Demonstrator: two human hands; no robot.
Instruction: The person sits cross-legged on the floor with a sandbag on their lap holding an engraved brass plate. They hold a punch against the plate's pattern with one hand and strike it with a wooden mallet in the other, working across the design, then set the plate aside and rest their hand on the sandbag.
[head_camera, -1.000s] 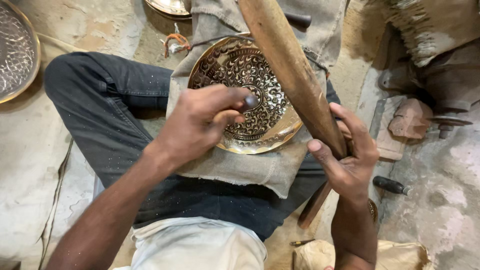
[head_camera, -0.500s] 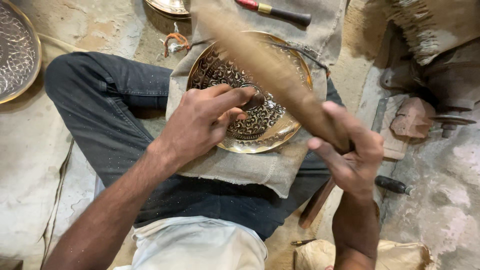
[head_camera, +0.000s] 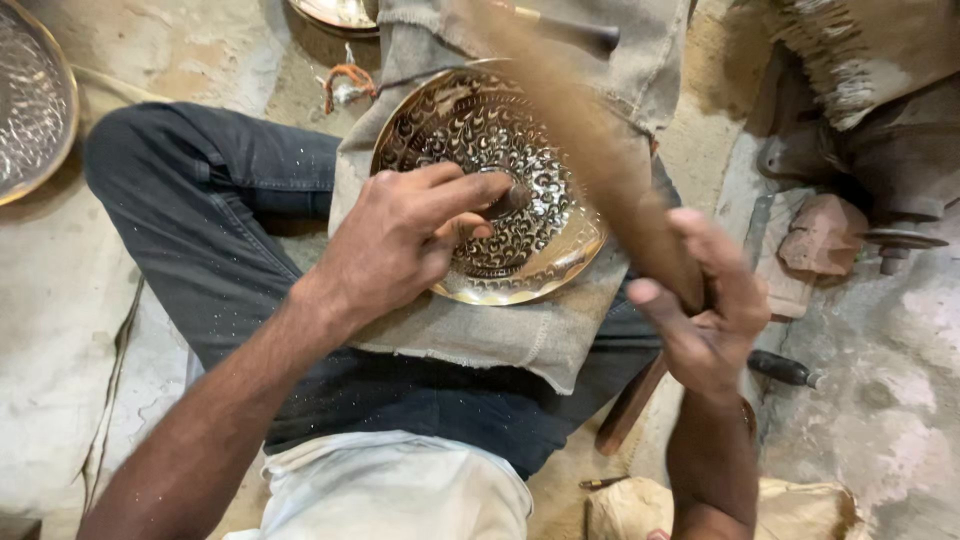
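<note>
Brass plate with punched pattern sits on burlap cloth draped over your lap, dark trousers under it. Your left hand rests on the plate's near-left part, fingers pinched narrow around a small metal punch whose tip touches the patterned middle. Your right hand is at the right, fingers wrapped around the lower end of a wooden mallet, blurred, slanting up and far-left over the plate's right rim. Second embossed plate lies far left on the floor. Dark-handled tool lies right, near your right hand. Reddish block further right, by grey machinery
</note>
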